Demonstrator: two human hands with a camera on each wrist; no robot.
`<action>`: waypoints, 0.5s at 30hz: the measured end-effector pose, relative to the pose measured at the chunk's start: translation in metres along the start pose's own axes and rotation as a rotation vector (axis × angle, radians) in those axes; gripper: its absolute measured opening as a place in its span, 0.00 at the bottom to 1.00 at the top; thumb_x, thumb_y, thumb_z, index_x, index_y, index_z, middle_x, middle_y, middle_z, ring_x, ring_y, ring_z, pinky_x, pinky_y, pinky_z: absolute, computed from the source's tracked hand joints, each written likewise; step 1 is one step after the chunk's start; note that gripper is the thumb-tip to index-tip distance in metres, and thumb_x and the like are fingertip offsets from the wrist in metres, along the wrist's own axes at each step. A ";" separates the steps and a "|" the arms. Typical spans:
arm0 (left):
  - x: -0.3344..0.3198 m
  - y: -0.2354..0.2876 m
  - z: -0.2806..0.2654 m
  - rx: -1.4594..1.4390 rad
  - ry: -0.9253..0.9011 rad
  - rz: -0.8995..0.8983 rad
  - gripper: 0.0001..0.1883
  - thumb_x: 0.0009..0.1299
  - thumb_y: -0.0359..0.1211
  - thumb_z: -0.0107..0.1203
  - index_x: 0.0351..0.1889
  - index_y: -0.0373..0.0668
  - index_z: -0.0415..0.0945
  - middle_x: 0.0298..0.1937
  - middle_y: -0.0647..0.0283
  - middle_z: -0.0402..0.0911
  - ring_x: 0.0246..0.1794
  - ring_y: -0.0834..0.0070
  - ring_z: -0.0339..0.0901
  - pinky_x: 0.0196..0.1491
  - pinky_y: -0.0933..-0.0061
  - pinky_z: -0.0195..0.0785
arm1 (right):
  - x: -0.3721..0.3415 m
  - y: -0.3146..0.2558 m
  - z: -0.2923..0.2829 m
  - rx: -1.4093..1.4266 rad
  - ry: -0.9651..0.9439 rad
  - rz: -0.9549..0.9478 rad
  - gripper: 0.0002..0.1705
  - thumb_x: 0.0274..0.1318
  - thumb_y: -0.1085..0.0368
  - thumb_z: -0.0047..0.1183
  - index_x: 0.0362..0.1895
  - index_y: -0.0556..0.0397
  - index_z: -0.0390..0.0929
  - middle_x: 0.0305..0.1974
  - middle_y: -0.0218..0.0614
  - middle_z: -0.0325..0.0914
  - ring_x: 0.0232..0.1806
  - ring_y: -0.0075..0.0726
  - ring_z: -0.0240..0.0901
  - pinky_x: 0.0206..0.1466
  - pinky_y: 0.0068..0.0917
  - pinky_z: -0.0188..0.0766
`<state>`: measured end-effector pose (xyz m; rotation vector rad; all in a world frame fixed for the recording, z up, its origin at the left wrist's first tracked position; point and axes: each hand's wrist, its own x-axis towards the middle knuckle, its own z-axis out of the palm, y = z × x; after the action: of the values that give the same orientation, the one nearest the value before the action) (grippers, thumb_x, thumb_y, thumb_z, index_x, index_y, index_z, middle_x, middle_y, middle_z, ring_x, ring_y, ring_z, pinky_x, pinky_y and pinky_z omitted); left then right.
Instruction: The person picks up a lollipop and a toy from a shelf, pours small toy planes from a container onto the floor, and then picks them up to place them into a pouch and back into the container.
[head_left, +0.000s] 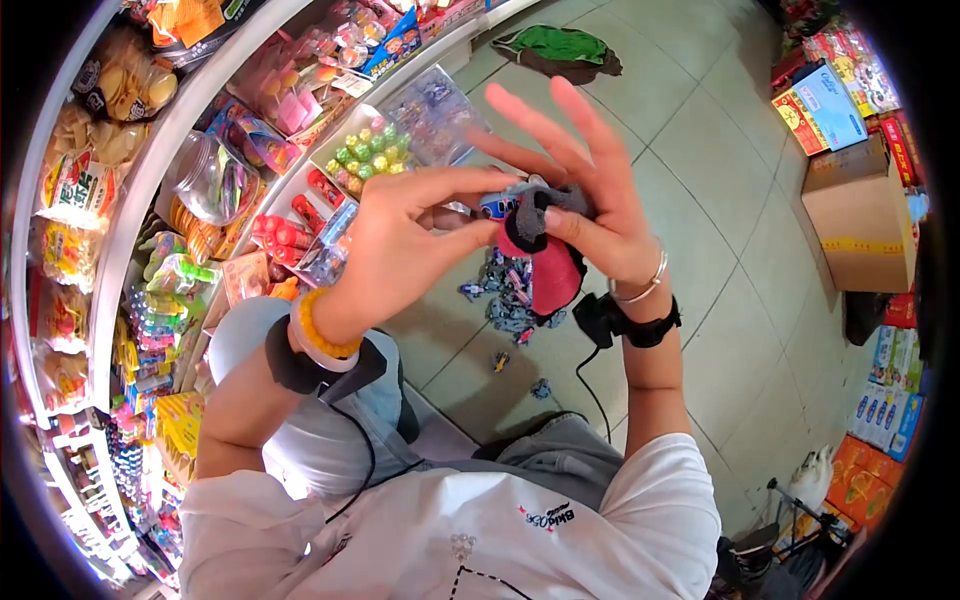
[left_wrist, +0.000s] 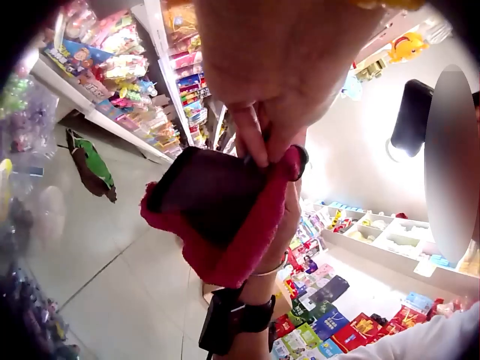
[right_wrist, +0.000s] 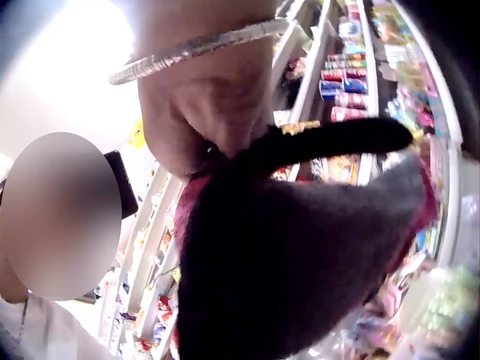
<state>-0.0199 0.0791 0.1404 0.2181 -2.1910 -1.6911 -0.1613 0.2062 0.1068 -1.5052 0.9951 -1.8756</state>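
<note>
In the head view my left hand (head_left: 405, 235) comes from the left, thumb and fingertips pinching a small blue packet (head_left: 496, 206) at the edge of a cloth. The cloth (head_left: 556, 276) is fuzzy, pink on one side and dark grey on the other, with a black edge, and hangs bunched. My right hand (head_left: 598, 215) pinches its grey part under the thumb while the other fingers spread upward. Seen from the left wrist, the pink rim (left_wrist: 225, 262) folds round a dark middle. In the right wrist view the dark side of the cloth fills the centre.
Below the hands, several small blue-grey wrapped pieces (head_left: 510, 325) lie on the tiled floor (head_left: 700, 250). Shelves of sweets (head_left: 290, 170) curve along the left, with a tray of green-wrapped sweets (head_left: 365, 155). A cardboard box (head_left: 855, 215) stands at right; a green-and-brown bundle (head_left: 560, 52) lies at the back.
</note>
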 end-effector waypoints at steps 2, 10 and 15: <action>0.001 -0.001 -0.001 -0.090 0.035 -0.029 0.16 0.57 0.19 0.59 0.45 0.31 0.76 0.42 0.56 0.80 0.39 0.76 0.79 0.41 0.78 0.75 | -0.002 -0.005 -0.016 -0.178 0.062 0.099 0.40 0.56 0.71 0.46 0.69 0.50 0.40 0.62 0.56 0.58 0.58 0.55 0.65 0.59 0.42 0.63; 0.011 -0.006 -0.013 -0.661 0.145 -0.429 0.17 0.65 0.27 0.55 0.52 0.33 0.68 0.43 0.59 0.77 0.44 0.72 0.76 0.47 0.73 0.71 | -0.007 -0.020 -0.009 -0.535 0.659 -0.010 0.16 0.52 0.77 0.50 0.46 0.59 0.65 0.41 0.48 0.77 0.39 0.38 0.77 0.45 0.29 0.74; 0.014 -0.023 -0.010 -0.974 0.100 -0.594 0.09 0.69 0.33 0.52 0.43 0.39 0.73 0.37 0.66 0.76 0.41 0.78 0.72 0.44 0.75 0.67 | 0.007 -0.002 0.022 -0.845 0.401 -0.416 0.16 0.39 0.71 0.63 0.37 0.51 0.74 0.37 0.35 0.80 0.39 0.39 0.74 0.47 0.33 0.64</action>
<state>-0.0307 0.0592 0.1235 0.6900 -1.0497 -2.7552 -0.1417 0.1970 0.1151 -1.9340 1.9656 -2.2344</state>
